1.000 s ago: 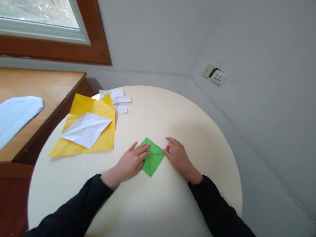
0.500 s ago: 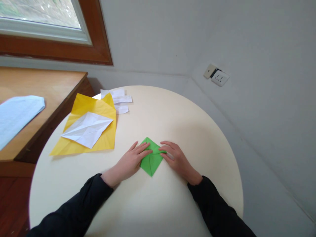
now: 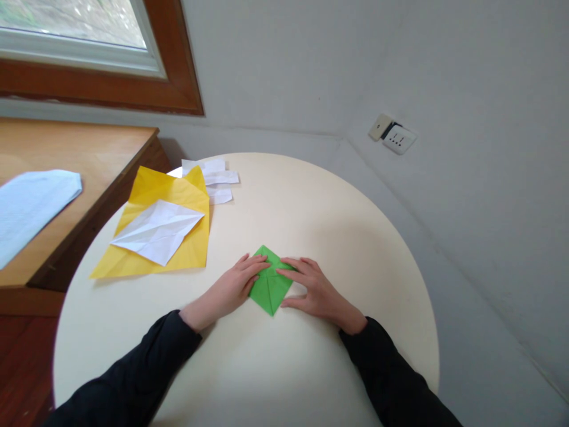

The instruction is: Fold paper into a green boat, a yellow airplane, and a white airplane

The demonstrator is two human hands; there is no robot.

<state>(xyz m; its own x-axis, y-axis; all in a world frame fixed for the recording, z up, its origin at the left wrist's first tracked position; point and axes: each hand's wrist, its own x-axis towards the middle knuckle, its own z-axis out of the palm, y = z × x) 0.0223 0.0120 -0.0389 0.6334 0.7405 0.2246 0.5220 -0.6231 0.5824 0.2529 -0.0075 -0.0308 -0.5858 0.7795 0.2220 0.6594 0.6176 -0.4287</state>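
Note:
A small green folded paper (image 3: 268,290), diamond-shaped with creases, lies on the round cream table (image 3: 311,207) near its front. My left hand (image 3: 231,289) rests flat on the paper's left side, fingers reaching to the middle crease. My right hand (image 3: 311,290) lies flat over the right side, its fingertips pressing near the centre and almost meeting the left fingers. Both arms wear dark sleeves.
A yellow paper sheet (image 3: 186,196) with a creased white sheet (image 3: 155,230) on it lies at the table's left. White paper strips (image 3: 217,178) sit behind it. A wooden desk (image 3: 89,154) with a pale blue paper (image 3: 31,204) stands at left. A wall socket (image 3: 398,138) is at the right.
My right hand has slid left from the paper's right corner onto the paper, covering its right side. The left hand has stayed pressed on the left side.

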